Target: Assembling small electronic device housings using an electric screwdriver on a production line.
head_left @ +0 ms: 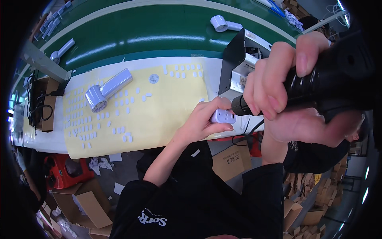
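Observation:
My left hand pinches a small lavender plastic part between thumb and fingers. The end of the part faces up and shows several holes. Wrapped in my right hand is a black electric screwdriver, large and close to the camera. Its narrow nose points left and meets the upper edge of the part; whether the bit sits in a hole I cannot tell. A lavender hair-dryer-shaped device with a round grille lies to the left on a yellow sheet.
Rows of small white oval pieces cover the sheet's left side. A black-and-silver metal box stands beside my right hand. Beyond runs a green conveyor with similar devices. A cardboard box with cables sits left. Another person is at the right.

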### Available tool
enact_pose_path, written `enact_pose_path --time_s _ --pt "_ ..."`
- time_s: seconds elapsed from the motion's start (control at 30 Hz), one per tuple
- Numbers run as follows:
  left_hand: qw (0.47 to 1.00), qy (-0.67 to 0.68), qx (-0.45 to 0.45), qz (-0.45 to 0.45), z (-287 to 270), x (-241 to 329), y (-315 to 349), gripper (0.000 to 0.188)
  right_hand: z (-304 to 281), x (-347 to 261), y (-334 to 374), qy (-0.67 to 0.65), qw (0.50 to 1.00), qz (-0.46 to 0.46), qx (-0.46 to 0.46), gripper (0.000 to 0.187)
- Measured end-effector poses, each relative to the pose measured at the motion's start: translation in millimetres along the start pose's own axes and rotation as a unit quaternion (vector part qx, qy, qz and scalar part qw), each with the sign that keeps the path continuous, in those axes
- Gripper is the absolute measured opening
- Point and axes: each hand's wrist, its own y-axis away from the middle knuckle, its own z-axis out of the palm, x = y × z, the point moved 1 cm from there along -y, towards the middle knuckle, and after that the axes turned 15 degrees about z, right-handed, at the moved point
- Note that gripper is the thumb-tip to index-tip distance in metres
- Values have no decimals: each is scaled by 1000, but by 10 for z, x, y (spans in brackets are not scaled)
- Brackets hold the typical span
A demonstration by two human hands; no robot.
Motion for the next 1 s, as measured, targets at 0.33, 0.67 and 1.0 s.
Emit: enact_pose_path --time_s 0.33,0.67,1.0 --pt "1000 -5 -6 -21 -2 29 5 40 49 -57 -75 -2 1000 9 -21 28" --pt "1000 20 9 -10 14 3 23 37 60 -74 -201 -13 999 27 -41 24" --pt "1000 5 9 -17 -5 -54 78 37 310 -11 -286 258 952 -40 161 69"
